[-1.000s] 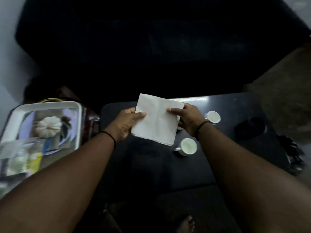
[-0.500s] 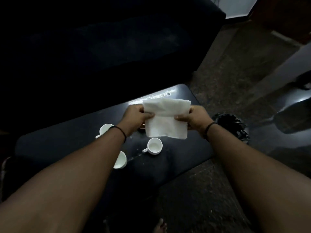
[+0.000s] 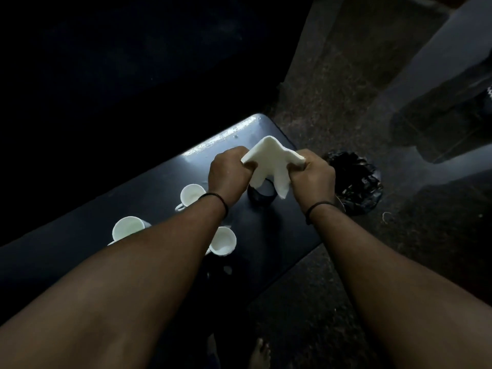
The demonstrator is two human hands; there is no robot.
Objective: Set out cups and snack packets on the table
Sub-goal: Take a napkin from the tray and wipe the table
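Dim room, speckled floor (image 3: 332,302) — both hands' fingers (image 3: 226,158) pinch a napkin (image 3: 274,161) over the dark bench's (image 3: 253,235) far right corner; three cups (image 3: 127,227) stand mid-bench.

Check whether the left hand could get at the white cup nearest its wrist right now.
Probably not yet. The cup sits open on the table just beside the left hand, with nothing over it, but that hand and the right hand are both gripping the napkin.

The left forearm (image 3: 149,262) covers part of two white cups (image 3: 127,228) (image 3: 223,240). A dark round object (image 3: 261,196), perhaps a holder, sits half hidden behind the napkin (image 3: 271,161). The sofa (image 3: 133,62) is lost in darkness.
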